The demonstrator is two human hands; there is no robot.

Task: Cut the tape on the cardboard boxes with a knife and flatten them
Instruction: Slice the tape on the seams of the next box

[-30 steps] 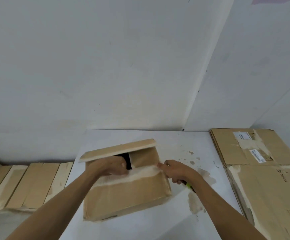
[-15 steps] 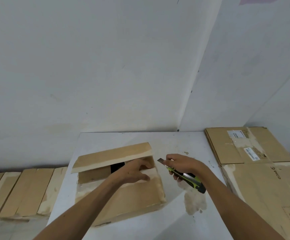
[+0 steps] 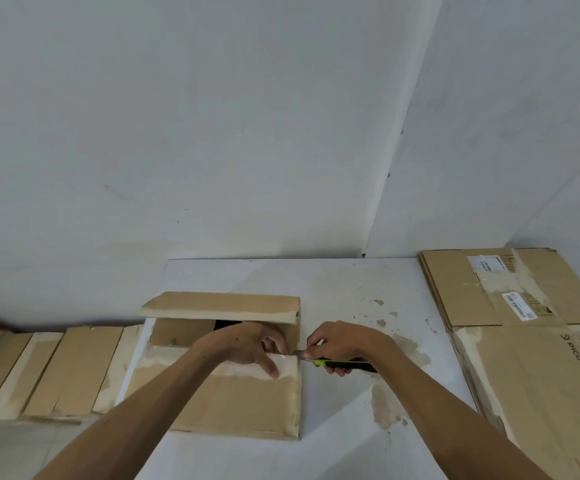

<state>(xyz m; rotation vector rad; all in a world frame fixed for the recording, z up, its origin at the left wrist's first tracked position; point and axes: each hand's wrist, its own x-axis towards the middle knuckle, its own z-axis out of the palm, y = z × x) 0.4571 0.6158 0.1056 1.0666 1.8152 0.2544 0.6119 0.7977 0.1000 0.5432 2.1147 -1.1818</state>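
Box (image 3: 233, 400): brown cardboard, lower centre of frame, lying on white table (image 3: 344, 292). Far flap (image 3: 221, 306) raised, dark gap beneath it. Pale tape (image 3: 177, 356) strip across the top face, left to right.

Left hand (image 3: 247, 344): centre of frame, resting on the box top over the tape. Fingers spread and fairly straight, pressing down; forefinger reaching toward the box's right edge. Gripping nothing.

Right hand (image 3: 342, 342): just right of the box, fingers curled tight around knife (image 3: 337, 362). Handle black with yellow-green trim, pointing lower right. Blade tip at the box's right edge, level with the tape and near the left fingertips; contact with the tape cannot be told.

Table: white, stained with brown patches right of the box.

Flat boxes (image 3: 531, 341): stack at right edge of frame, beside the table, white labels and tape remnants on the top sheets, "pico" printed on one.

More cardboard (image 3: 52, 372): row of brown pieces with pale tape strips, lower left of frame, left of the table.

Wall (image 3: 212, 133): white, filling the upper frame, corner seam at upper right.
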